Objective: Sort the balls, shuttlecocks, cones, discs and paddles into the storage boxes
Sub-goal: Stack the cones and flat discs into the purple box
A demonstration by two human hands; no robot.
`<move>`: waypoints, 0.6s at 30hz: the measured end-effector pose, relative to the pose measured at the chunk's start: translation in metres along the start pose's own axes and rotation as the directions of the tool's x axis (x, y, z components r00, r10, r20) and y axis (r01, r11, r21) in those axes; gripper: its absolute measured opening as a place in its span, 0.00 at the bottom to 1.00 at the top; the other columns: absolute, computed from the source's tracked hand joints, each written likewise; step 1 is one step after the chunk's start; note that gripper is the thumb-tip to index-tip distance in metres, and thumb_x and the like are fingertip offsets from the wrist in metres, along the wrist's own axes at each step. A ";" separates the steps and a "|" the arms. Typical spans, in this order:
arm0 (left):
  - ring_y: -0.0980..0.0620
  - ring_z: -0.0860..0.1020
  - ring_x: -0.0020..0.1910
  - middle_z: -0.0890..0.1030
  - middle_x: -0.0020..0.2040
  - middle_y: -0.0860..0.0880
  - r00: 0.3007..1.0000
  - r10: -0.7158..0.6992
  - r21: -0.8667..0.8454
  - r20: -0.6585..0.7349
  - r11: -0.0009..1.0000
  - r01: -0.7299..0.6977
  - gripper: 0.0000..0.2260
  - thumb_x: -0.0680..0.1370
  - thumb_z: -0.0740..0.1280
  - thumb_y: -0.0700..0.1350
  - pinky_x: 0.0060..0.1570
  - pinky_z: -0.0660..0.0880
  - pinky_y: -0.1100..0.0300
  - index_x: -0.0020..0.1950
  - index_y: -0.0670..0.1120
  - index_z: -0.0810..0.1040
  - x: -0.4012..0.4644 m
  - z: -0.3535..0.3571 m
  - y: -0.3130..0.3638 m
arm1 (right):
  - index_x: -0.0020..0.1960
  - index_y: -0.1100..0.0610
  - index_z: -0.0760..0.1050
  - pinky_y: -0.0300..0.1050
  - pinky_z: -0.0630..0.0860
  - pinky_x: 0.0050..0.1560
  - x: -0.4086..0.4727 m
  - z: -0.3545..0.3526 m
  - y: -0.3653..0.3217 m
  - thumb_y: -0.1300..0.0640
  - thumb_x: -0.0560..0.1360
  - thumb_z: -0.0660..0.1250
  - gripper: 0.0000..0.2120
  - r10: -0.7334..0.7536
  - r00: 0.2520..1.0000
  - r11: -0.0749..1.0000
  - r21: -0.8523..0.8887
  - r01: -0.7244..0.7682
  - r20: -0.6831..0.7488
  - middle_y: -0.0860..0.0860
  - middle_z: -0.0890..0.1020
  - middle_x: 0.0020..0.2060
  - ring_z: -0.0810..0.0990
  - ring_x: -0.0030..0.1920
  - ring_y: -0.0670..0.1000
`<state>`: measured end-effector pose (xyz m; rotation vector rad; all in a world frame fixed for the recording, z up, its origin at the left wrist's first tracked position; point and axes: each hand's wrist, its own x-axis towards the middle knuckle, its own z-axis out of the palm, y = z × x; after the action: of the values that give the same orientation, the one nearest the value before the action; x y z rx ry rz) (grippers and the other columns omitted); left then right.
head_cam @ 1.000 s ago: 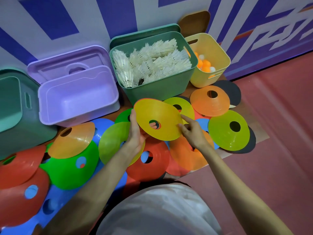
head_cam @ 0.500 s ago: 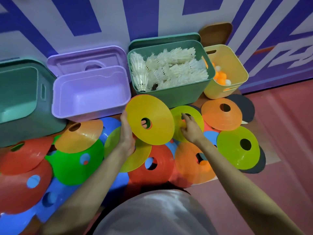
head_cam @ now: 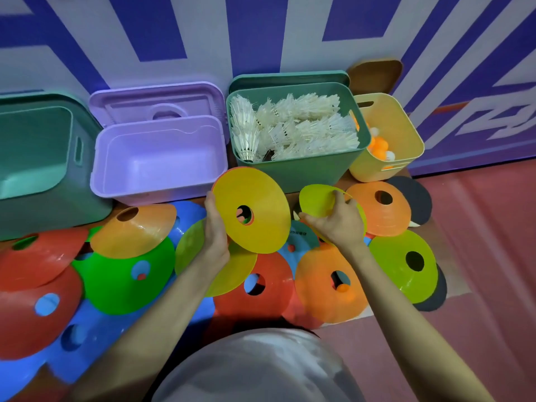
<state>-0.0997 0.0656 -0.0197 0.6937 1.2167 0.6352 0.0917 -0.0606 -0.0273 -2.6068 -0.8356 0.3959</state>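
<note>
My left hand (head_cam: 216, 227) grips a yellow disc cone (head_cam: 261, 204) by its left edge and holds it tilted above the pile. My right hand (head_cam: 338, 219) is closed on a yellow-green disc cone (head_cam: 317, 198), lifted just right of the yellow one. Several more disc cones lie on the floor: orange (head_cam: 380, 210), lime (head_cam: 403, 262), red (head_cam: 252, 285), green (head_cam: 121, 274) and blue (head_cam: 95, 338). An empty lilac box (head_cam: 159, 158) stands behind my left hand. A green box (head_cam: 293, 166) holds white shuttlecocks (head_cam: 293, 126). A yellow box (head_cam: 388, 134) holds orange and white balls (head_cam: 380, 146).
A large teal box (head_cam: 37, 158) stands empty at the far left. Lids lean against the purple-and-white wall behind the boxes. Black paddles (head_cam: 414, 195) lie partly under the cones at the right. Red floor (head_cam: 487, 271) stretches to the right. My pale-clothed knee fills the bottom centre.
My right hand has closed on the yellow-green cone and lifted it off the pile. My left hand has kept the yellow cone, shifting it slightly left toward the lilac box.
</note>
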 end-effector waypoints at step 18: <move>0.45 0.79 0.57 0.81 0.59 0.46 0.999 -0.029 0.015 0.023 0.999 0.028 0.18 0.80 0.55 0.63 0.62 0.74 0.45 0.59 0.54 0.75 -0.006 0.011 -0.002 | 0.37 0.63 0.67 0.48 0.64 0.36 -0.037 -0.001 0.004 0.52 0.80 0.56 0.17 0.073 0.997 0.650 0.759 -0.046 -0.003 0.55 0.69 0.31 0.68 0.35 0.46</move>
<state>-0.0899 0.0583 -0.0158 0.6931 1.2090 0.5938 0.0654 -0.0860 -0.0225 -1.8294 -0.4187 0.5722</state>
